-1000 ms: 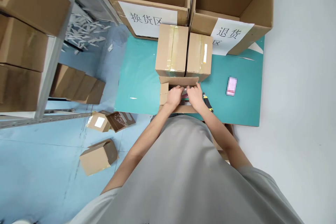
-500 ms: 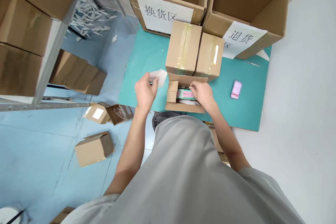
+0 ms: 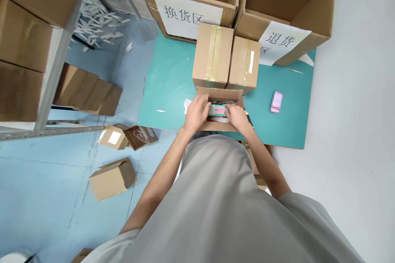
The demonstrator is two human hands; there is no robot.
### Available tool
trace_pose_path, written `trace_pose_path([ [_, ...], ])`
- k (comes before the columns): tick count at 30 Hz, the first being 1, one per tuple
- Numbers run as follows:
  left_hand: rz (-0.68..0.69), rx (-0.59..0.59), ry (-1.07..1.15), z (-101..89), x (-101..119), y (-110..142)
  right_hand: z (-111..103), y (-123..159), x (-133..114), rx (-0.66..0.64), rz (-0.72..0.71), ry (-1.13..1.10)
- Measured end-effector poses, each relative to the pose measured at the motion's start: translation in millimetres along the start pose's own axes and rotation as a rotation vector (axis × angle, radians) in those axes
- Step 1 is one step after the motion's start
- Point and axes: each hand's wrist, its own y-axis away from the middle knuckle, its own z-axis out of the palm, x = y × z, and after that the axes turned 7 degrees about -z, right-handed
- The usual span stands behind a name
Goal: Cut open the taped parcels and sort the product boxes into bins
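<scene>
Directions follow a clock face centred on the small open brown cardboard carton (image 3: 216, 126), with twelve pointing away from the wearer. The carton stood near the wearer's edge of the teal tabletop (image 3: 166, 74), its opening facing upward, apparently so that both bare hands could reach in without stretching. A flat pink-and-green rectangular item (image 3: 219, 110) lay inside it.

The left hand (image 3: 196, 111) was at nine o'clock, its fingers curved over the carton's side, perhaps to steady it. The right hand (image 3: 239, 116) was at three, fingers bent and close together at the item's right end, a position suited to guiding or lifting that end. A larger taped brown box (image 3: 213, 55) stood near twelve and a smaller taped brown box (image 3: 244, 61) at one, probably set back to leave working room.

Motion blur and overlap hid the left fingertips; whether that hand held anything could not be told. Nor could a firm grip by the right be confirmed. The right hand and forearm partly covered a black-and-yellow object (image 3: 249, 119) between three and four. A pale scrap (image 3: 187, 104) at nine was partly hidden behind the left hand, and coarse pixels masked a pink object (image 3: 277, 102) at three.
</scene>
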Motion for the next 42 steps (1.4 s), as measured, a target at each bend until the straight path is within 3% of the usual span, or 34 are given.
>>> trace_pose_path([
  [3,0.158,-0.277,-0.003,22.8,36,6,4,5,15,0.031,-0.017,-0.019],
  [5,0.159,-0.338,-0.081,30.9,41,9,8,8,26,0.052,-0.038,-0.037],
  [8,0.111,-0.244,-0.158,26.2,27,14,14,11,42,0.084,-0.078,-0.073],
  [12,-0.024,-0.107,-0.128,3.5,-5,16,24,1,47,0.060,-0.145,-0.045],
  [18,-0.063,-0.116,-0.044,-9.0,-23,10,41,-45,7,-0.153,-0.187,0.141],
  [22,-0.057,-0.086,-0.043,-5.5,-21,10,54,-65,-16,-0.144,-0.153,0.174],
  [26,-0.088,-0.047,-0.010,-2.3,-19,11,57,-67,-20,-0.122,-0.142,0.186],
  [33,-0.179,-0.041,0.207,-6.3,-14,9,35,-27,-13,-0.023,-0.156,0.155],
  [38,0.021,-0.265,0.324,-32.1,-2,11,4,21,-3,0.198,-0.250,-0.031],
  [42,0.067,-0.252,0.346,-55.5,9,11,-20,38,2,0.356,-0.369,-0.116],
])
